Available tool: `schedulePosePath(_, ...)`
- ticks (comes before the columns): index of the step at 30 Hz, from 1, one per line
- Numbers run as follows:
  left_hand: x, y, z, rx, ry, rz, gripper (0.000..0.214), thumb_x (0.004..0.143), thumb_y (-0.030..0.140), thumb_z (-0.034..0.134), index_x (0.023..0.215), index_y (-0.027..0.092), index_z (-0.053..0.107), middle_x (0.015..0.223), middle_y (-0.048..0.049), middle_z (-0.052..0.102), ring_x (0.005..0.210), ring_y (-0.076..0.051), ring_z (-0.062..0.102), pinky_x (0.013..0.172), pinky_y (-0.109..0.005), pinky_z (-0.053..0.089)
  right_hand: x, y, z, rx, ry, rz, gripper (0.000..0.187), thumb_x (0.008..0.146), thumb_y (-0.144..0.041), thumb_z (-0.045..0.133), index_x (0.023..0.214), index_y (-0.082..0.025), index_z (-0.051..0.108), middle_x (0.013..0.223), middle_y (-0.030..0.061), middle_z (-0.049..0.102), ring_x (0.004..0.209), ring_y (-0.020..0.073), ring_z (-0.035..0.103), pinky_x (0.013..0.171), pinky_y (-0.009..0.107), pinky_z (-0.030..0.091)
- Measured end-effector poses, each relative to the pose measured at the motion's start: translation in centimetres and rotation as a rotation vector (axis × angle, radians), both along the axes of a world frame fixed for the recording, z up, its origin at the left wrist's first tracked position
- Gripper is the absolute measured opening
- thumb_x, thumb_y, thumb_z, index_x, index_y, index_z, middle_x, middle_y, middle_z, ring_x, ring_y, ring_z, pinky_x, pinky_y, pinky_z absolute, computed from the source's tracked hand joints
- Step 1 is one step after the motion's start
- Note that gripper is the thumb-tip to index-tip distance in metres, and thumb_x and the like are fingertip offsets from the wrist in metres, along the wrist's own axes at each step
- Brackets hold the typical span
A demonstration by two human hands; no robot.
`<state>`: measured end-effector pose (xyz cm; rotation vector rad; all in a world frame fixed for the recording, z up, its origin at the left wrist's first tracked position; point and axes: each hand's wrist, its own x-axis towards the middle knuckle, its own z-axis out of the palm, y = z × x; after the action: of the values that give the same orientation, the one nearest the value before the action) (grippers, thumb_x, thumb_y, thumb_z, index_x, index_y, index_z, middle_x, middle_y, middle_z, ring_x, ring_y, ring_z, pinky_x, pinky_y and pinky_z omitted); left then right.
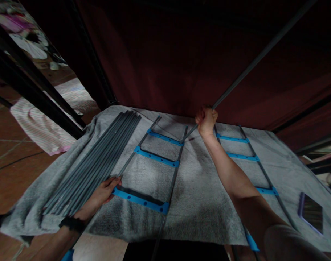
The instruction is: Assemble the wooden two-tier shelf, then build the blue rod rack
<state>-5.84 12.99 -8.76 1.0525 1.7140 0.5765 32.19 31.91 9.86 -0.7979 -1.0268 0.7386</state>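
Note:
My right hand [206, 120] is closed in a fist round a long grey rod [252, 61] that slants up to the right; its lower end meets the top blue crossbar [165, 138] of a ladder-like frame. My left hand [102, 194] lies on the frame's left rail by the lowest blue crossbar [141, 200], fingers bent over the rail. A middle blue crossbar [156, 156] joins the two grey rails. A bundle of several loose grey rods [100, 159] lies just left of my left hand. All rest on a grey towel [200, 203].
A second frame with blue crossbars [243, 157] lies right of my right arm. A phone [311, 212] sits on the towel's right edge. Dark red fabric [182, 54] hangs behind. Black bars [32, 87] and a striped cloth [40, 123] are at left over a tiled floor.

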Motion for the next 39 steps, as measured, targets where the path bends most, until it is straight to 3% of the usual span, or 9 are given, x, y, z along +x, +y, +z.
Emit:
schedulePosePath(11,0.4,0.2,0.3,-0.004,-0.019,0.013,0.054,0.07,0.073,0.054,0.078,0.019,0.056,0.049,0.0059,0.04,0.032,-0.009,0.032,0.032,-0.02,0.018,0.1,0.3,-0.5,0.016,0.035,0.008,0.056,0.081,-0.059,0.062,0.056,-0.025,0.025,0.048,-0.009,0.021,0.038,0.0062,0.018,0.035,0.023,0.015)
schedulePosePath(19,0.4,-0.1,0.6,0.006,0.003,0.023,0.051,0.072,0.069,0.055,0.082,0.019,0.058,0.048,0.0052,0.039,0.035,-0.009,0.033,0.034,-0.019,0.02,0.1,2.7,-0.1,-0.013,-0.007,0.004,0.057,0.08,-0.063,0.06,0.058,-0.026,0.023,0.048,-0.0094,0.021,0.036,0.0064,0.017,0.033,0.024,0.014)
schedulePosePath(31,0.7,0.1,1.1,-0.043,0.001,0.022,0.046,0.075,0.066,0.053,0.078,0.02,0.057,0.045,0.0055,0.033,0.033,-0.011,0.033,0.034,-0.02,0.02,-1.4,5.7,-0.5,-0.107,-0.027,0.229,0.062,0.08,-0.066,0.065,0.056,-0.026,0.024,0.045,-0.0102,0.018,0.035,0.0056,0.016,0.031,0.024,0.012)
schedulePosePath(39,0.1,0.2,0.4,-0.036,-0.031,0.012,0.048,0.073,0.068,0.056,0.08,0.021,0.058,0.047,0.0056,0.035,0.033,-0.01,0.033,0.033,-0.021,0.02,-0.3,5.4,-0.4,-0.119,-0.048,0.271,0.06,0.079,-0.064,0.068,0.058,-0.026,0.027,0.047,-0.0096,0.018,0.036,0.0066,0.022,0.031,0.023,0.016)
